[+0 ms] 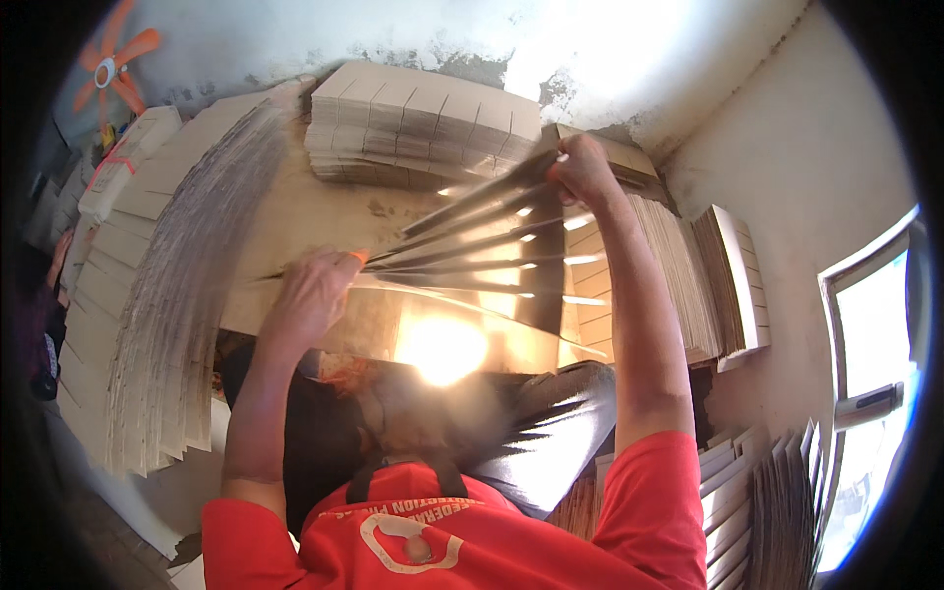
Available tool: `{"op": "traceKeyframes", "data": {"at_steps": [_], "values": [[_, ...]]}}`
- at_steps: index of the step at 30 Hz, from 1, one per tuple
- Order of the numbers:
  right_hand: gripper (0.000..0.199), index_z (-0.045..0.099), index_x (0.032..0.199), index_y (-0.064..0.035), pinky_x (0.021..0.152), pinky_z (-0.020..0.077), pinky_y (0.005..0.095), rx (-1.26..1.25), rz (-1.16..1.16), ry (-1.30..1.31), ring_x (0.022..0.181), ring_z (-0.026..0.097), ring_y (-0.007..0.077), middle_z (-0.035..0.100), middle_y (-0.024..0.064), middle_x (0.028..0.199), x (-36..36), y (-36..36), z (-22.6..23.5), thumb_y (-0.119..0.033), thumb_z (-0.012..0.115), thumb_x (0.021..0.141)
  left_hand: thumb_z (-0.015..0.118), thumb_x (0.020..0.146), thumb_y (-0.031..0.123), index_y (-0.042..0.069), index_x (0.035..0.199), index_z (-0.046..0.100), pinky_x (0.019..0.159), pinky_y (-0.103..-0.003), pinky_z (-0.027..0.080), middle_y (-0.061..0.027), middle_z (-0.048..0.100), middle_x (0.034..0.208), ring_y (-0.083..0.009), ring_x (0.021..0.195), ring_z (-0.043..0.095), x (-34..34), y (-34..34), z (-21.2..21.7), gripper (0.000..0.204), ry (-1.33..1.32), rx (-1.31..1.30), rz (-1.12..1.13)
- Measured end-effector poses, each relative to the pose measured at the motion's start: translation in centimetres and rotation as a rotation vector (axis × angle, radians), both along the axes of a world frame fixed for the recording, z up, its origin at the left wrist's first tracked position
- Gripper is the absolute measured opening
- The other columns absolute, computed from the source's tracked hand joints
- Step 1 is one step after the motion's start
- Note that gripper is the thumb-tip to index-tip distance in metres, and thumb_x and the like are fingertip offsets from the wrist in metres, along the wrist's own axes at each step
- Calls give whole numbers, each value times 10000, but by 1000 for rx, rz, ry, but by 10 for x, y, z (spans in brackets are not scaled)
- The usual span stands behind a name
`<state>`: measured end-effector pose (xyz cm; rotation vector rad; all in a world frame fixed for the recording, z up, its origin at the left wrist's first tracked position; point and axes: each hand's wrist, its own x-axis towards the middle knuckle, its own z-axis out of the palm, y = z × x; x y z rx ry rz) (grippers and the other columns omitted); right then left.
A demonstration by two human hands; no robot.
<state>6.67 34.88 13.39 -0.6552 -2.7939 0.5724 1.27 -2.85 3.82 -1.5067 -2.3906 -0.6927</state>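
Note:
A slotted cardboard divider (pixel 492 191) stretches between my two hands, its strips fanned out and blurred by motion. At its left end, where the strips draw together, my left hand (pixel 320 290) is closed on it. My right hand (pixel 584 173), raised farther back, grips the top corner at the far right in a fist. Beneath lies a pale brown work surface (pixel 285 231), with a glaring patch of light near its front edge. My fingertips on the left are partly hidden by the strips.
Stacks of slotted cardboard stand at the back (pixel 423 123), the left (pixel 187 265) and the right (pixel 678 275). More cardboard sheets (pixel 777 492) stand at lower right. An orange fan (pixel 106 71) is at upper left. Another person (pixel 54 305) shows partly at the left rim.

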Motion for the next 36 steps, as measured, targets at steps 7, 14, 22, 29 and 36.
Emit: {"op": "traceKeyframes", "data": {"at_steps": [7,14,22,29,36], "values": [[471,574,1224,14,472,494,353,504,148,318,558,652,252,660,145,676,67,-63,-44,-229,736,854,784,709,53,66,1419,447,1060,-431,387,-179,510,1373,-348,1286,453,11,-35,21,786,-106,-253,262],[560,448,1383,40,594,522,411,448,217,-86,669,670,297,665,153,780,143,-117,-91,-143,619,882,702,888,216,57,1536,273,1163,-445,271,-146,371,1532,-307,1422,327,21,-104,-59,793,136,402,586],[442,602,1241,-61,625,525,383,559,24,4,748,671,283,668,110,839,172,-54,-112,9,564,806,497,988,532,65,1543,242,1151,-387,271,-126,297,1567,-233,1430,306,-14,-128,-151,768,-836,1335,815],[297,659,1151,-78,624,508,371,584,-33,92,717,634,287,633,116,787,197,-25,-129,-68,609,859,445,948,664,101,1557,223,1177,-426,220,-120,261,1589,-273,1455,259,-41,-93,-157,858,-1195,1435,449],[241,687,1121,-55,702,531,331,332,-25,226,789,673,233,677,128,900,208,-32,-113,-78,680,882,430,994,571,68,1548,242,1166,-430,249,-140,290,1577,-286,1439,296,-120,-121,-134,772,-1093,1296,648]]}}
